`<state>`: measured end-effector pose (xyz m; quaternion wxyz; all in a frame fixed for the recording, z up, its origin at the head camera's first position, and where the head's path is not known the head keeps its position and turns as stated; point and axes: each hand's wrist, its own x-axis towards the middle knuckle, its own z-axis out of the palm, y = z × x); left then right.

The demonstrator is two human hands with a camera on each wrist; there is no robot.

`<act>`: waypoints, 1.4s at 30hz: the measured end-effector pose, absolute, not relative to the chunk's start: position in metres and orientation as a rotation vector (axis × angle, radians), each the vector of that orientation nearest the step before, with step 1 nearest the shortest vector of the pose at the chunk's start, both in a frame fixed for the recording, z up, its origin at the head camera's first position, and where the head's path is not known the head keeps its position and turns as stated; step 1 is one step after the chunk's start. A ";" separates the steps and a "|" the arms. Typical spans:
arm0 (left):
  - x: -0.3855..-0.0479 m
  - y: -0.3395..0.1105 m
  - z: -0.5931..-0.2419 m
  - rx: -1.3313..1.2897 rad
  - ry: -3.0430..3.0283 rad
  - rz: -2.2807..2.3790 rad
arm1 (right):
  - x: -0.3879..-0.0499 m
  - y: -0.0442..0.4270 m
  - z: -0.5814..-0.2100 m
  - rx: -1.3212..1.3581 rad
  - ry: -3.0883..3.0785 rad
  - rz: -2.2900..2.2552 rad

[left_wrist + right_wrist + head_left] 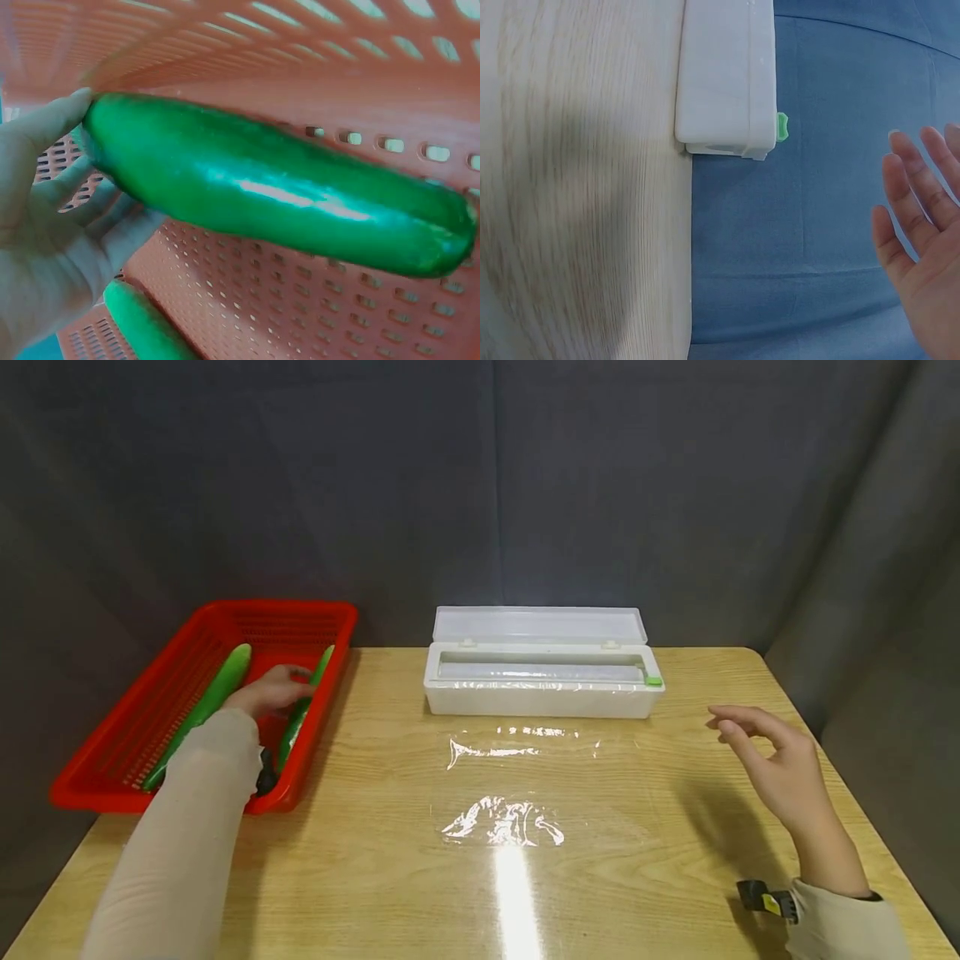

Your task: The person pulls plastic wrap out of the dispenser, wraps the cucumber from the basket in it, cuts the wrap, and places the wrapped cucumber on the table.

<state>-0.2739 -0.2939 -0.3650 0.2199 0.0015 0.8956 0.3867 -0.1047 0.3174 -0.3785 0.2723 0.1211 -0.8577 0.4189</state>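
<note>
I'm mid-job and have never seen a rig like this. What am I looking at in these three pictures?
There is no machine: each grip is a person's bare hand. The widest picture is taken from the head, looking forward and down; the others from each wrist. Inside the red basket, the left hand holds one end of a cucumber; a second cucumber lies there too. The right hand is empty, over the right side of the table. On it stand the basket and a white box, its lid open and a roll inside; clear film lies spread in front.
</note>
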 end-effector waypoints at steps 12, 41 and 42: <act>-0.277 -0.302 -0.356 -0.035 2.597 1.142 | -0.104 0.314 -0.378 0.315 -2.327 1.097; -0.264 -0.295 -0.293 -0.041 2.815 1.251 | -0.101 0.306 -0.381 0.347 -2.352 1.099; -0.262 -0.295 -0.290 -0.037 2.828 1.247 | -0.101 0.306 -0.380 0.351 -2.349 1.099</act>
